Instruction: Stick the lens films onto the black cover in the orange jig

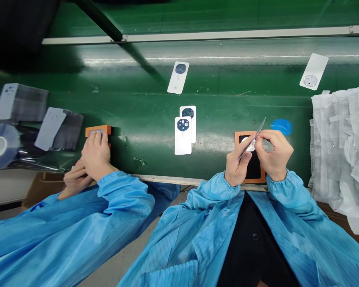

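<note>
My left hand [237, 161] is closed on a thin phone-shaped panel [260, 126], which is tilted up and seen nearly edge-on. At the panel's upper part, the thumb and index finger of my right hand [273, 151] are pinched together; whether they grip the panel edge or something small on it I cannot make out. Under both hands lies an orange-framed fixture [238, 137] with a black inside, partly covered. A white round piece with fine markings [251, 144] shows between the hands. Just beyond my right hand is a blue round piece [281, 126].
White phone-shaped panels with dark camera circles [183, 139] lie mid-bench, another panel [178, 77] behind. One more panel [314, 71] is far right, near stacked translucent sleeves [332, 147]. At left, a co-worker's hands [97, 155] press on an orange fixture [98, 130], beside panel stacks [52, 127] and a tape roll [1, 146].
</note>
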{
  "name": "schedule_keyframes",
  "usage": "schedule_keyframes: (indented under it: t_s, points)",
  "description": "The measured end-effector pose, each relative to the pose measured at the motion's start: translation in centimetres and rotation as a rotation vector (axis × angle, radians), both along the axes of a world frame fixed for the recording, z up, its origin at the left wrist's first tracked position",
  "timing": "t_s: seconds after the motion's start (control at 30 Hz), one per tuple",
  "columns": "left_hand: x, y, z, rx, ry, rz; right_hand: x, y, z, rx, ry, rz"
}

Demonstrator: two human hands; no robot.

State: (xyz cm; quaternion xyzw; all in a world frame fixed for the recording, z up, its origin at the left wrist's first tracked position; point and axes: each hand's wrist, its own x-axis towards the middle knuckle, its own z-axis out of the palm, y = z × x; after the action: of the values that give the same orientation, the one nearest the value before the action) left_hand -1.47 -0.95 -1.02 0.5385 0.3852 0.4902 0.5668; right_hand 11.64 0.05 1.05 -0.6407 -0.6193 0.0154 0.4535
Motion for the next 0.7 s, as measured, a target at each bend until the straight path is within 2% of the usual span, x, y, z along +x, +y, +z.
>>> schedule_keyframes:
  t_s: [0.1,0.2,0.27,0.33,0.4,0.47,0.5,0.57,0.63,0.7]
  points:
    - [0.3,-0.2,-0.5,-0.063,0.026,0.017,-0.5,0.5,-0.5,0.009,-0.047,-0.026]
    - [0.6,0.8,-1.7,-0.212,-0.011,0.091,0.6,1.7,-2.0,-0.031,-0.091,-0.036]
    - [0.3,2.1,-2.3,-0.353,-0.142,0.159,3.2,2.6,-3.9,-0.083,-0.102,-0.091]
    - [-0.6,3.6,-2.5,-0.463,-0.286,0.219,7.1,3.6,-6.1,-0.129,-0.097,-0.191]
    - [-1.8,4.8,-2.4,-0.508,-0.366,0.240,11.4,4.2,-8.0,-0.156,-0.109,-0.239]
    - [-2.9,5.3,-2.1,-0.491,-0.376,0.226,14.6,4.1,-9.1,-0.174,-0.140,-0.236]
    - [-3.4,5.3,-1.9,-0.467,-0.360,0.211,15.5,3.8,-9.1,-0.185,-0.154,-0.239]
    - [-4.1,4.8,-1.4,-0.382,-0.277,0.183,15.9,2.7,-8.0,-0.221,-0.160,-0.261]
    - [-4.7,4.1,-0.8,-0.241,-0.102,0.134,14.6,1.2,-5.8,-0.273,-0.107,-0.252]
    - [-5.2,3.2,-0.3,-0.015,0.117,0.011,12.4,-0.4,-3.3,-0.303,-0.027,-0.204]
